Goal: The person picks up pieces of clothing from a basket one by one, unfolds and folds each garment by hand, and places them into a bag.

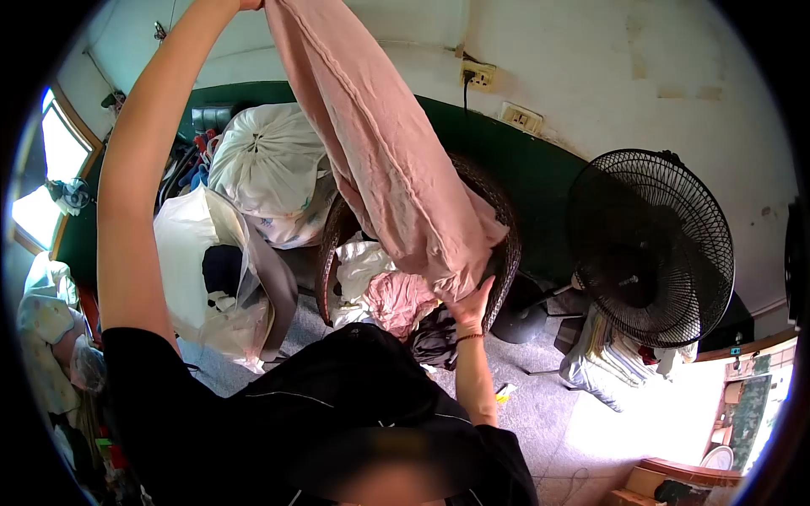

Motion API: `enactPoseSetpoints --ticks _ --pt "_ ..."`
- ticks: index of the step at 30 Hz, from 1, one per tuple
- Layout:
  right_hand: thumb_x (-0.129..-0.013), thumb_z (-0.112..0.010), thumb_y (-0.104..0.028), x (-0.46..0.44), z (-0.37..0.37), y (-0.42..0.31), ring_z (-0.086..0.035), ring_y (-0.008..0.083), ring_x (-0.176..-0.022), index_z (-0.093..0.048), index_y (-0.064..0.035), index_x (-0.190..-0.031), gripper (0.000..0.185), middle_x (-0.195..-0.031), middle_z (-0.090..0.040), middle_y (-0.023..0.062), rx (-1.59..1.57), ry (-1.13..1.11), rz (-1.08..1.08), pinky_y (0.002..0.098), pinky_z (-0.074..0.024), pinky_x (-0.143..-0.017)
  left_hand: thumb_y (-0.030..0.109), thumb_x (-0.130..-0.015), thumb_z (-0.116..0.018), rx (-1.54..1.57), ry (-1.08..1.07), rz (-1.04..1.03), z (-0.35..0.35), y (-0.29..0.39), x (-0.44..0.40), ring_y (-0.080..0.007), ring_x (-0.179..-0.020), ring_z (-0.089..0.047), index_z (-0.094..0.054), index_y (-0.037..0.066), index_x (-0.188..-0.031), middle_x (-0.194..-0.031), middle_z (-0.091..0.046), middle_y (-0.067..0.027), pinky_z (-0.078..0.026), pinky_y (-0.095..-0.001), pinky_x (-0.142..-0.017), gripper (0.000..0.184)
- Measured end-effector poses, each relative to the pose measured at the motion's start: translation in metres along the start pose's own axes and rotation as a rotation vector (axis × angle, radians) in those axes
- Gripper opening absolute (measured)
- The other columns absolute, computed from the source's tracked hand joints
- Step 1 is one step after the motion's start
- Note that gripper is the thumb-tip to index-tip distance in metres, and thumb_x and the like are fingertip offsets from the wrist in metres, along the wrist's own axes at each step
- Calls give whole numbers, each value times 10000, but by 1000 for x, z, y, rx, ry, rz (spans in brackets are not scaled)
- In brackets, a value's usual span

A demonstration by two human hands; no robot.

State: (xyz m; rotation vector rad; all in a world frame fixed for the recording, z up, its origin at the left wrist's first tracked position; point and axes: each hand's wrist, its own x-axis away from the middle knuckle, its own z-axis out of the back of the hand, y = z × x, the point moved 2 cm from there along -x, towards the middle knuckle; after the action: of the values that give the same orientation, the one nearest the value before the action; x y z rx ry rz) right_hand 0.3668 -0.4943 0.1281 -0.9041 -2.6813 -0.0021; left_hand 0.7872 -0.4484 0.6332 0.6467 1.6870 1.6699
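A long pink cloth garment (380,143) with a seam down its length is stretched from the top edge of the view down to a dark woven basket (510,253). My left hand (251,4) is raised high and holds its upper end; most of that hand is cut off by the frame. Lower down, my right hand (471,308), with a bracelet at the wrist, grips the bottom end of the garment over the basket's near rim. In the basket lie a crumpled pink cloth (398,299), white cloth (363,266) and dark cloth (434,337).
Left of the basket stand a tied white bag (266,160) and an open white plastic bag (190,261) with something dark in it. A black fan (650,244) stands at the right, with folded cloth (620,346) beneath it. Wall sockets (478,76) are behind.
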Motion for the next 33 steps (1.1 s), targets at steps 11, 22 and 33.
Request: enactPoseSetpoints --ticks 11,22,33 --pt "-824 -502 -30 17 22 -33 -566 214 -920 -434 -30 -1223 404 -1027 -576 126 645 102 178 325 -484 -760 140 -856 -468 71 22 71 22 -32 -32 -241 -781 -583 -537 -32 -891 -836 -596 -130 -494 -380 -741 189" --pt "-675 -587 2 79 11 -177 -501 70 -682 -623 45 -918 249 -769 -586 14 1611 428 655 206 -418 -607 194 -858 -482 220 80 195 88 -118 -75 -264 -814 -583 -524 -34 -957 -884 -599 -153 -478 -422 -775 252" --pt "-716 -600 -35 185 -63 -203 -531 165 -835 -624 11 -837 132 -1014 -565 76 1618 437 1439 268 -435 -733 265 -761 -647 296 55 215 110 -219 9 -177 -863 -551 -561 73 -947 -916 -579 -53 -458 -319 -760 280"
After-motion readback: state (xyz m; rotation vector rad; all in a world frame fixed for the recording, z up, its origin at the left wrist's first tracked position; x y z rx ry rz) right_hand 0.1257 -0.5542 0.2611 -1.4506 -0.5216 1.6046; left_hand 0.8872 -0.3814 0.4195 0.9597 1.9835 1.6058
